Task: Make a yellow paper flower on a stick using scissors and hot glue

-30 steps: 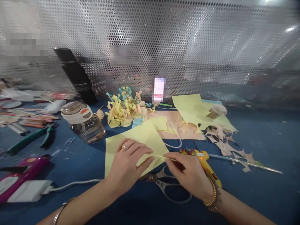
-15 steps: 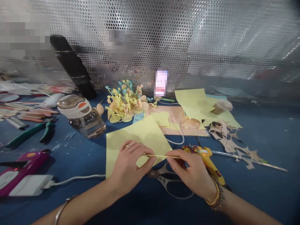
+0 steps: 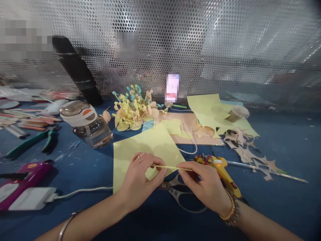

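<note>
Between my two hands runs a thin yellow strip (image 3: 171, 167), held level; I cannot tell if it is rolled paper or wrapped wire. My left hand (image 3: 139, 179) pinches its left end with thumb and fingers. The right end is pinched by my right hand (image 3: 207, 180). Beneath the left hand lies a sheet of yellow paper (image 3: 125, 152). A pair of scissors (image 3: 180, 193) rests on the blue table under the right hand, partly covered by it. Just right of that hand lies a yellow hot glue gun (image 3: 227, 179) with a clear glue stick (image 3: 273, 174) beside its far end.
Yellow and blue paper flowers (image 3: 132, 110) lie behind the sheet. A glass bottle (image 3: 94, 132), green-handled pliers (image 3: 30, 144) and a purple power strip (image 3: 32, 174) with a white charger (image 3: 35, 199) are leftward. Paper scraps (image 3: 243, 147) lie rightward. A lit phone (image 3: 172, 87) stands behind.
Both hands keep their pinch on the strip and have barely moved. The view has shifted very slightly.
</note>
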A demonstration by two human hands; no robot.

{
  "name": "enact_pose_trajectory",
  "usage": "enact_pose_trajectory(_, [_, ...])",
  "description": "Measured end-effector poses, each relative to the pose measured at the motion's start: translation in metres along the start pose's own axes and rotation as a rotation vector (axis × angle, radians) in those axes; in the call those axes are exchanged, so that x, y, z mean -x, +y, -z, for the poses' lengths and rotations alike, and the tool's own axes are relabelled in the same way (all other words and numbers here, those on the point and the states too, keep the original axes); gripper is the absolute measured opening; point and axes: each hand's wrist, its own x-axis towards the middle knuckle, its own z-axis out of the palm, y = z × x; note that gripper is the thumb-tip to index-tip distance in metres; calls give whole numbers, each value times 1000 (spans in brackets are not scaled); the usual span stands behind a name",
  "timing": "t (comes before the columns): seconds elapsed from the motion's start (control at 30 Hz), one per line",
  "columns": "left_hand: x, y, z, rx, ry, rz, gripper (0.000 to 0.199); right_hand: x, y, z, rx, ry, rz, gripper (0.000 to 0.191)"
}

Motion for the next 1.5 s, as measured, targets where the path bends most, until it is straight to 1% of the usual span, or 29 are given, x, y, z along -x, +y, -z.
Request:
enact_pose_trajectory(0.37, [2, 0, 0, 29, -21, 38, 3, 1, 0, 1, 19, 32, 36, 13])
enact_pose_trajectory(0.57, [2, 1, 1, 32, -23, 29, 3, 1, 0, 0, 24, 4, 20, 13])
enact_pose_trajectory(0.77, [2, 1, 0, 30, -24, 20, 3, 1, 0, 0, 30, 11, 33, 13])
enact_pose_trajectory(0.93, [2, 1, 0, 26, -31, 51, 3, 1, 0, 1, 42, 4, 21, 14])
enact_pose_trajectory(1.07, [3, 1, 0, 44, -16, 55, 8, 1, 1, 0, 31, 7, 15, 13])
enact_pose_trajectory(1.13, [3, 1, -1, 55, -12, 37, 7, 1, 1, -1, 31, -3, 8, 14])
enact_pose_trajectory(1.2, [2, 1, 0, 56, -20, 20, 3, 1, 0, -1, 29, -14, -4, 14])
enact_pose_trajectory(1.27, [1, 1, 0, 51, -28, 9, 7, 0, -1, 0, 9, -14, -22, 14])
enact_pose_trajectory(1.5, [0, 1, 0, 52, -41, -19, 8, -2, -2, 3, -120, 19, -179, 14])
